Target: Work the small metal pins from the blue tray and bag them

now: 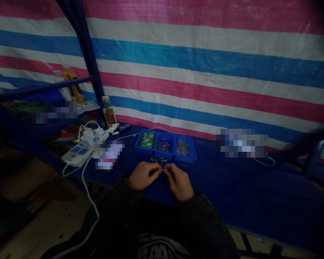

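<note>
My left hand and my right hand are close together over a dark blue work surface, with their fingertips meeting. A thin metal pin shows between them, held by the fingers of both hands. Just beyond the fingers lies a small heap of loose metal pins. Three small blue bins stand in a row behind it. The middle bin holds similar metal pins, the left bin holds green packets, and the right bin holds a clear bag of small parts.
A white power strip and a white cable lie to the left, with a plastic bottle behind them. A dark blue shelf post rises at the left. A striped tarp hangs behind. Blurred patches hide several items.
</note>
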`<state>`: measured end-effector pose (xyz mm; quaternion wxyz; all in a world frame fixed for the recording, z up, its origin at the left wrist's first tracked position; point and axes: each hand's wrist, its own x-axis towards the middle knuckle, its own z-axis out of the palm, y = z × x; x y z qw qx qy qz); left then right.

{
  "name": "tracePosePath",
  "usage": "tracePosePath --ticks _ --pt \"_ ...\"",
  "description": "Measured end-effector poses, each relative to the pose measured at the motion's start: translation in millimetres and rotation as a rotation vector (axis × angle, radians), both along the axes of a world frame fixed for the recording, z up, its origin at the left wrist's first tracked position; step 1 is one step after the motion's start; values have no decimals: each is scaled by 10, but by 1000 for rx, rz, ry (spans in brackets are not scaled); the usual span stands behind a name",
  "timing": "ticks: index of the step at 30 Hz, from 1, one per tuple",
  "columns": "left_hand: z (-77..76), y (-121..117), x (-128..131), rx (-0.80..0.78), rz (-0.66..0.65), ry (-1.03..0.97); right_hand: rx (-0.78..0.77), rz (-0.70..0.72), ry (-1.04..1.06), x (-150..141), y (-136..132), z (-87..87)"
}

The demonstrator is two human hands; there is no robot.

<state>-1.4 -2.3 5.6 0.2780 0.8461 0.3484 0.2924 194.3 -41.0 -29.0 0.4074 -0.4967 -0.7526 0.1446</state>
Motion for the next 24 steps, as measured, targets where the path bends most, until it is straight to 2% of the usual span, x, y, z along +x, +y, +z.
tracePosePath --ticks 9,15,24 --pt "11 -7 6 -16 -6 -10 26 -57 -42 3 1 21" --pt "18 -11 1 -17 7 -10 5 -17 33 5 -3 -5" --pt "45 -19 -1 -19 -3 -16 21 -53 -23 16 1 23"
